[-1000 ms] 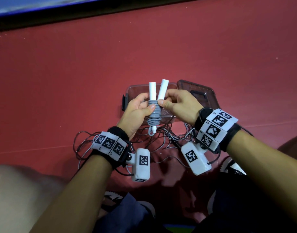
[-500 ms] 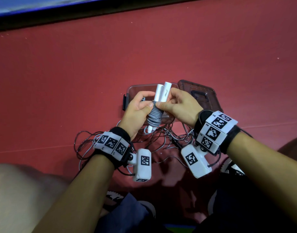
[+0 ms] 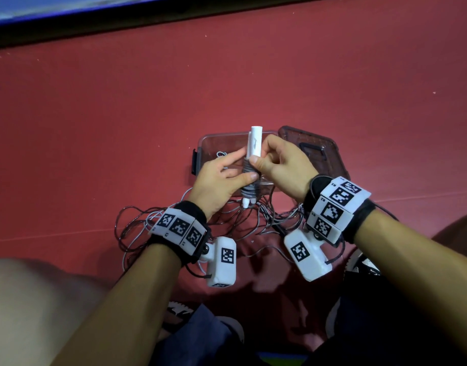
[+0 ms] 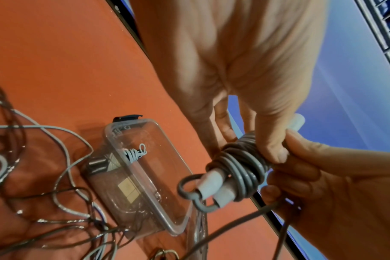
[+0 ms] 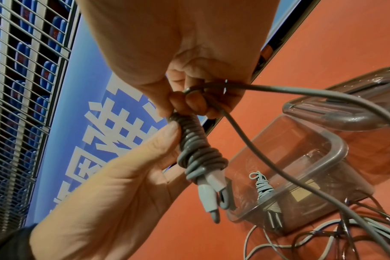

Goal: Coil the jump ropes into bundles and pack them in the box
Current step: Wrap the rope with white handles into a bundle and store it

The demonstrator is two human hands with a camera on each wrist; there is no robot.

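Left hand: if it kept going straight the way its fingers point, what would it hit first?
The left hand already grips the coiled jump rope, so it would meet that bundle at once. Past it, the line seems to run to the right hand close behind, though depth is unclear.

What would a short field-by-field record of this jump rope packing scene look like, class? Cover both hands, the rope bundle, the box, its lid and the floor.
left hand: grips the coiled part of the bundle, thumb pressed on the wraps
right hand: pinches the bundle near its white handles; a free rope end trails from it
rope bundle: grey rope wound round two white handles, held above the box
box: clear, open, one small coiled rope inside
lid: dark, lying beside the box
floor: red, loose ropes tangled near the wrists
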